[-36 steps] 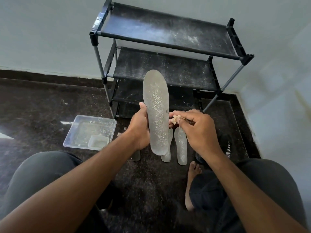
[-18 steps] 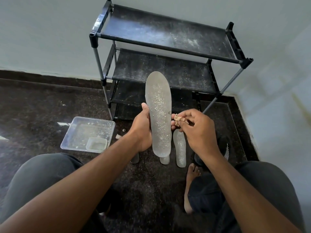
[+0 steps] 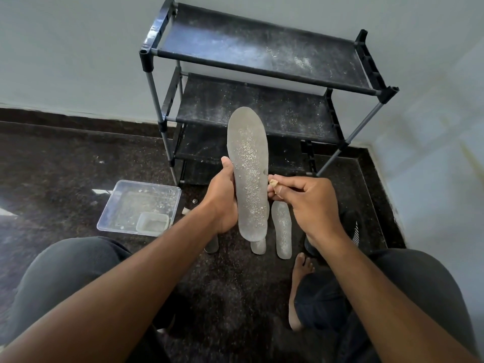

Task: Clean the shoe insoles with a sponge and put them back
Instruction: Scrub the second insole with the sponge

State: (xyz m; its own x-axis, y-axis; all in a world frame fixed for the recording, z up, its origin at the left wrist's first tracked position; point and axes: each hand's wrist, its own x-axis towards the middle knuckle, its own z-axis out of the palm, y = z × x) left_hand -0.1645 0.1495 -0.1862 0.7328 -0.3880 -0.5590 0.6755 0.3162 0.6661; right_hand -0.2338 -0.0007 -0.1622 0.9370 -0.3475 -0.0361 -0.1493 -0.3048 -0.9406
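My left hand (image 3: pixel 222 203) holds a long grey insole (image 3: pixel 248 174) upright by its left edge; pale crumbs speckle its face. At the insole's right edge my right hand (image 3: pixel 311 205) pinches a small tan piece of sponge (image 3: pixel 274 183) between thumb and fingers. More grey insoles lie on the dark floor below: one dusty insole (image 3: pixel 282 229) to the right, two others (image 3: pixel 258 247) (image 3: pixel 211 244) mostly hidden behind the held insole and my left hand.
A black three-tier shoe rack (image 3: pixel 262 64), dusted with white powder, stands against the wall. A clear plastic tray (image 3: pixel 138 205) with a small tub inside sits on the floor at left. A black shoe (image 3: pixel 351 226) is behind my right wrist. My knees and a bare foot (image 3: pixel 298 284) frame the floor.
My right hand with the sponge has shifted slightly right and down along the insole's right edge. The insole stays upright in my left hand.
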